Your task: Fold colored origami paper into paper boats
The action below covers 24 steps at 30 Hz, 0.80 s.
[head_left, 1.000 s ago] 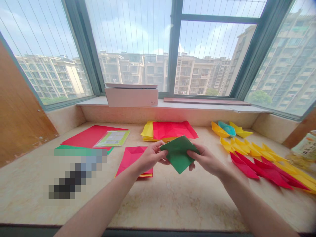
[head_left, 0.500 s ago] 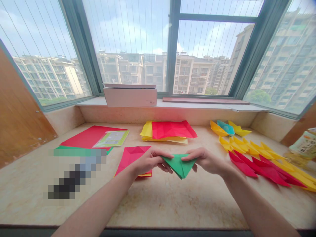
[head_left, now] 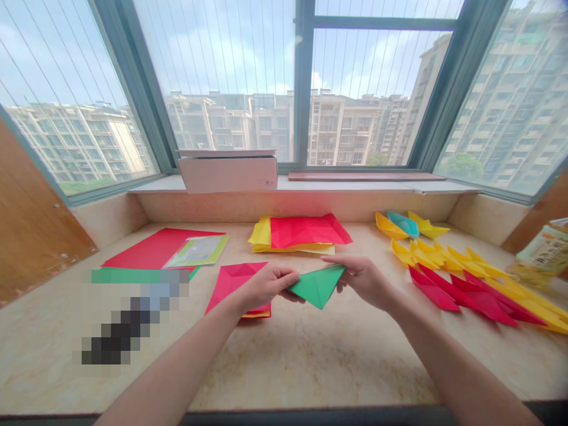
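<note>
Green paper (head_left: 320,286) is up in the air over the surface (head_left: 328,361), in the middle of the head view. It is folded into a shape like a triangle, with one point down toward the near side. The left hand (head_left: 276,283) has its fingers closed on the left corner, with the thumb on top. The right hand (head_left: 361,281) is at the right corner. One of its fingers sticks out to the left, over the top edge, and I cannot tell if the others grip the paper.

Just left of the paper, partly behind the left hand, is a pile of pink-red paper (head_left: 237,277). Farther back lies a red sheet (head_left: 310,231) on top of yellow paper (head_left: 261,234). Over on the left, a clear packet (head_left: 197,250) rests partly on a big red sheet (head_left: 151,245). Something near them is blurred into blocks.

On the right are lots of paper boats. A blue boat (head_left: 403,223) sits at the far end among yellow ones, and red boats (head_left: 435,290) lie nearer. A white box (head_left: 228,173) stands on the far sill (head_left: 355,186) by the window.
</note>
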Tool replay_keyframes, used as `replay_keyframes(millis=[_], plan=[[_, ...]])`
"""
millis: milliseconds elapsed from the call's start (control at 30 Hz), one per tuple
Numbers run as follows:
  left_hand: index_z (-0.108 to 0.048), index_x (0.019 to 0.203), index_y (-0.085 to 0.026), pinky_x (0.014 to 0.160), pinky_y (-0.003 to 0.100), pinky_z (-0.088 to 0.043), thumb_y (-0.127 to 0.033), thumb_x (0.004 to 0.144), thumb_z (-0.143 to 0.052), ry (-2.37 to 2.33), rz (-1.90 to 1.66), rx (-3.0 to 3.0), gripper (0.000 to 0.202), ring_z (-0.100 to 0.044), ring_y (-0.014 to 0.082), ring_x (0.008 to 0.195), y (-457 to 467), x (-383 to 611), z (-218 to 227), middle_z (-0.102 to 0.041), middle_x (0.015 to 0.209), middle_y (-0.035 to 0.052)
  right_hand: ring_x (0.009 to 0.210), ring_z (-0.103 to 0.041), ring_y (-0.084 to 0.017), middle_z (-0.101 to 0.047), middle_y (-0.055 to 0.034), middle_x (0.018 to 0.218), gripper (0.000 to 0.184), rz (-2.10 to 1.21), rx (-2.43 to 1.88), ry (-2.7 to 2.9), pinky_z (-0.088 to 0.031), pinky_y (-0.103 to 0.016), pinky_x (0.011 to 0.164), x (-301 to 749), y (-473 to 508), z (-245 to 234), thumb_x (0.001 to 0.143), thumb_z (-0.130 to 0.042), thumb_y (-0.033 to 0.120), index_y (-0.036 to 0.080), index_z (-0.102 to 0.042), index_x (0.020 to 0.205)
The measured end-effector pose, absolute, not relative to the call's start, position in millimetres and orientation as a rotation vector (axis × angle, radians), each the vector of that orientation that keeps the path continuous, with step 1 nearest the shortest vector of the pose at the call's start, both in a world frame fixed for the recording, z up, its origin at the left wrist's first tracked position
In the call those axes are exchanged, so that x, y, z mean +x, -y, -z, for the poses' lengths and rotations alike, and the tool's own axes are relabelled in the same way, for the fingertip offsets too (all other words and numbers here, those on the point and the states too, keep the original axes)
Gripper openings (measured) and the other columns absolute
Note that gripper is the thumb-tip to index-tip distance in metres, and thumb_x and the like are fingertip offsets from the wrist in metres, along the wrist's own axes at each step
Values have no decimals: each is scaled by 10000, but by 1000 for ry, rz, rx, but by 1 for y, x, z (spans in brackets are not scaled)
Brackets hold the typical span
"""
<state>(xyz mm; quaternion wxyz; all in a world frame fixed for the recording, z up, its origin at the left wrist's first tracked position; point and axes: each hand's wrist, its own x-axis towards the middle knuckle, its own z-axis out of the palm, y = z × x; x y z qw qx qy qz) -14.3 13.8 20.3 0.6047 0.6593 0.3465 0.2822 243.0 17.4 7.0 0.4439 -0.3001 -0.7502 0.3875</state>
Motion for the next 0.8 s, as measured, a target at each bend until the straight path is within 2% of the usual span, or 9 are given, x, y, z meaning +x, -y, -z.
replay_keyframes(millis=[33, 133, 233, 367, 467, 600, 700, 800], plan=[[-685, 869, -110, 678, 264, -555, -607, 783, -676, -799, -652, 1527, 505, -728, 202, 736, -13, -14, -21, -706, 783, 65, 504, -595, -107, -657, 1, 696, 416, -960, -780, 1812, -500, -233, 475, 243, -18, -7, 793, -581, 93, 204, -706, 1174], [-672, 926, -117, 678, 266, -550, -634, 818, -614, -789, -582, 1550, 531, -737, 211, 761, -9, -14, -22, -726, 849, 92, 473, -557, -89, -669, -7, 793, 416, -1005, -796, 1705, -470, -226, 431, 240, -18, -7, 794, -642, 167, 203, -652, 1208], [-654, 959, -124, 653, 271, -549, -671, 849, -534, -732, -456, 1551, 571, -739, 208, 745, -5, -15, -19, -735, 944, 126, 488, -523, -84, -663, 5, 823, 500, -1062, -744, 1625, -438, -210, 413, 235, -17, -6, 783, -702, 224, 228, -565, 1264], [-614, 988, -135, 607, 264, -546, -610, 858, -579, -646, -376, 1541, 494, -728, 187, 687, -1, -10, -12, -727, 973, 125, 523, -500, -91, -672, 15, 785, 582, -1110, -744, 1545, -391, -196, 436, 231, -15, -9, 764, -732, 242, 236, -510, 1302], [-571, 940, -143, 547, 237, -521, -558, 875, -589, -619, -415, 1548, 420, -702, 159, 618, 1, -3, -8, -713, 870, 87, 555, -507, -104, -697, -14, 780, 545, -1137, -782, 1536, -379, -209, 473, 232, -15, -14, 803, -712, 317, 200, -535, 1305], [-531, 864, -149, 509, 209, -490, -515, 915, -548, -659, -521, 1596, 370, -673, 137, 578, 0, 1, -7, -682, 753, 53, 655, -568, -147, -719, -79, 870, 440, -1098, -799, 1607, -456, -262, 578, 235, -15, -16, 912, -582, 479, 159, -632, 1210], [-531, 839, -148, 492, 203, -476, -490, 933, -524, -708, -582, 1632, 355, -664, 130, 560, -1, 1, -7, -669, 719, 42, 731, -617, -192, -710, -103, 868, 535, -1012, -794, 1677, -503, -309, 664, 237, -15, -15, 954, -436, 593, 143, -693, 1088], [-530, 811, -149, 463, 203, -458, -496, 929, -522, -754, -617, 1669, 366, -651, 129, 534, -2, 2, -6, -660, 691, 33, 836, -650, -231, -711, -98, 888, 565, -963, -809, 1717, -524, -334, 745, 236, -15, -15, 916, -471, 642, 147, -705, 1056]])
